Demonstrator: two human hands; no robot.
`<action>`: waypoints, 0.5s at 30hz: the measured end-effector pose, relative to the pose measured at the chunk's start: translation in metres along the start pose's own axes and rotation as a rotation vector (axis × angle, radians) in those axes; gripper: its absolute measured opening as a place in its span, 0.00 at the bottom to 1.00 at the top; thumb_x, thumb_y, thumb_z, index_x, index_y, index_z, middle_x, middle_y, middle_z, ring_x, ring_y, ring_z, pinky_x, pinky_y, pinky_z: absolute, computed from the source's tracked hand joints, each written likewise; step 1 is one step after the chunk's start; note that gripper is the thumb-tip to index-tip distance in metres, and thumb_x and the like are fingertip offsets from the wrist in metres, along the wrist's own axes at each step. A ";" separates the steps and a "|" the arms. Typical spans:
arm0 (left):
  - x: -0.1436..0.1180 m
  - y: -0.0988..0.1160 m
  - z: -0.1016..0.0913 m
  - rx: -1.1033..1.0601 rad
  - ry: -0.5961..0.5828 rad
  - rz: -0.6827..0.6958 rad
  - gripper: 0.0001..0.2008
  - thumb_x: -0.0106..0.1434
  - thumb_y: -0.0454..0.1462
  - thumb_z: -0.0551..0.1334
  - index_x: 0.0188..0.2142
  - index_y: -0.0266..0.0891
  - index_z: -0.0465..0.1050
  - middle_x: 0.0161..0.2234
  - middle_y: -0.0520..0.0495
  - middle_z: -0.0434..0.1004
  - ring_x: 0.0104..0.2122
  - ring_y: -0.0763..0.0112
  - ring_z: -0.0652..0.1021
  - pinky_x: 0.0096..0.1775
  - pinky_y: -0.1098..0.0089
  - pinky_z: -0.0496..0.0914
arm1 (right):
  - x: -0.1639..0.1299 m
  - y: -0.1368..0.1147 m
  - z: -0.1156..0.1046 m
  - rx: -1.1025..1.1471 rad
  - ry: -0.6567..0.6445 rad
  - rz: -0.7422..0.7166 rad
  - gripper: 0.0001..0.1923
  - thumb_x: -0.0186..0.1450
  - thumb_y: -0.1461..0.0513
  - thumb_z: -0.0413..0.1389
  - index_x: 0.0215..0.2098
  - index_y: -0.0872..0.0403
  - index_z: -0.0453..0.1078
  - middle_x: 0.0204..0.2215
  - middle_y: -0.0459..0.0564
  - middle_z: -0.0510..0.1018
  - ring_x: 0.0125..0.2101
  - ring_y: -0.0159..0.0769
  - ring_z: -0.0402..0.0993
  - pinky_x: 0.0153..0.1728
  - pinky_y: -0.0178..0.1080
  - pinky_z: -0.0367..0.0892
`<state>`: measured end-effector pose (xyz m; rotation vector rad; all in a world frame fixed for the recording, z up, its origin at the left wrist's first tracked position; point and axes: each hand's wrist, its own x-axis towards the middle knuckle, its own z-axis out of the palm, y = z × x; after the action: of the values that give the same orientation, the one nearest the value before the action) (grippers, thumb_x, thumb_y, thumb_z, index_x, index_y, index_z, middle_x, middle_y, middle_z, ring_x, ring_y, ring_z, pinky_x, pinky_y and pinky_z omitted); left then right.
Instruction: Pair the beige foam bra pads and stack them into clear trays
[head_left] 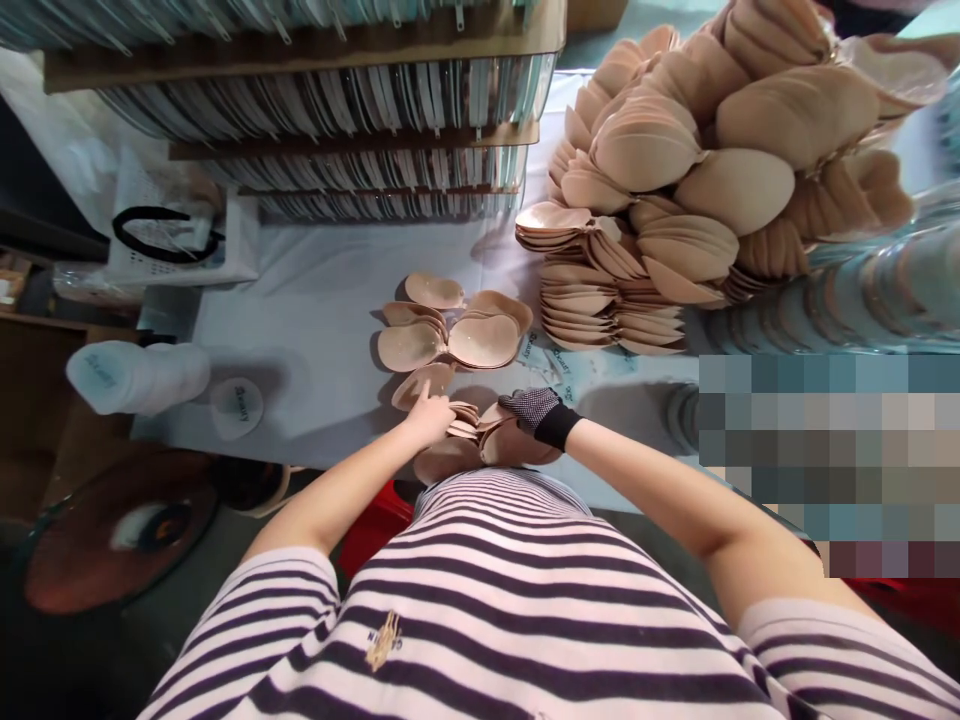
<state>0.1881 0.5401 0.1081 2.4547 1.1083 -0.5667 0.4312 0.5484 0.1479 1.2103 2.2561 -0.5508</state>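
Big heap of pads [705,180] fills the table's [315,330] far right w/ bare cloth left of it, small pad group [450,335] mid-table, and at the near edge left hand [429,418] pinches one pad while gloved right hand [534,412] grips a stack of pads [480,445].

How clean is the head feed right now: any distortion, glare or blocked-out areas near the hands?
Head view: strong wide-angle bending, shelves and table edges curve; even light, soft shadows under the pads; glare on the plastic wrap at right; a pixelated block hides the area right of the gloved right hand; left hand and cups are sharp.
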 end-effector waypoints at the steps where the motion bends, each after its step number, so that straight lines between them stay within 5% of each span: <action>1: -0.006 -0.004 0.000 -0.050 -0.031 -0.005 0.12 0.63 0.35 0.61 0.42 0.38 0.83 0.42 0.35 0.79 0.45 0.54 0.78 0.61 0.48 0.59 | 0.001 -0.002 -0.004 -0.001 0.008 -0.012 0.24 0.68 0.63 0.50 0.62 0.51 0.67 0.49 0.61 0.80 0.47 0.49 0.78 0.41 0.42 0.69; 5: -0.033 -0.035 -0.018 -0.139 -0.079 -0.067 0.13 0.63 0.38 0.60 0.42 0.41 0.83 0.44 0.36 0.79 0.42 0.56 0.80 0.45 0.61 0.71 | 0.006 -0.004 -0.030 0.035 0.059 -0.011 0.26 0.64 0.60 0.55 0.60 0.49 0.69 0.48 0.58 0.81 0.45 0.49 0.79 0.38 0.40 0.68; 9: -0.045 -0.092 -0.064 -0.146 -0.053 -0.144 0.12 0.60 0.42 0.63 0.42 0.47 0.83 0.45 0.43 0.81 0.43 0.59 0.80 0.44 0.67 0.71 | 0.021 0.010 -0.082 0.110 0.143 0.013 0.27 0.60 0.55 0.58 0.58 0.49 0.71 0.44 0.55 0.83 0.41 0.47 0.80 0.36 0.38 0.68; 12: -0.029 -0.132 -0.096 -0.176 -0.067 -0.161 0.16 0.58 0.46 0.65 0.45 0.51 0.82 0.47 0.48 0.82 0.49 0.58 0.77 0.49 0.68 0.69 | 0.047 0.030 -0.117 0.174 0.211 -0.024 0.31 0.58 0.56 0.61 0.60 0.50 0.69 0.50 0.54 0.81 0.47 0.46 0.78 0.43 0.38 0.69; 15: 0.008 -0.149 -0.112 -0.149 -0.045 -0.145 0.20 0.57 0.47 0.66 0.50 0.52 0.81 0.53 0.48 0.79 0.54 0.55 0.75 0.53 0.65 0.68 | 0.077 0.049 -0.128 0.236 0.143 -0.001 0.34 0.57 0.59 0.62 0.62 0.52 0.68 0.54 0.52 0.79 0.50 0.45 0.76 0.49 0.37 0.69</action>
<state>0.1012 0.6921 0.1718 2.2375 1.2706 -0.5580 0.4047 0.6956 0.1957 1.4031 2.3611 -0.7713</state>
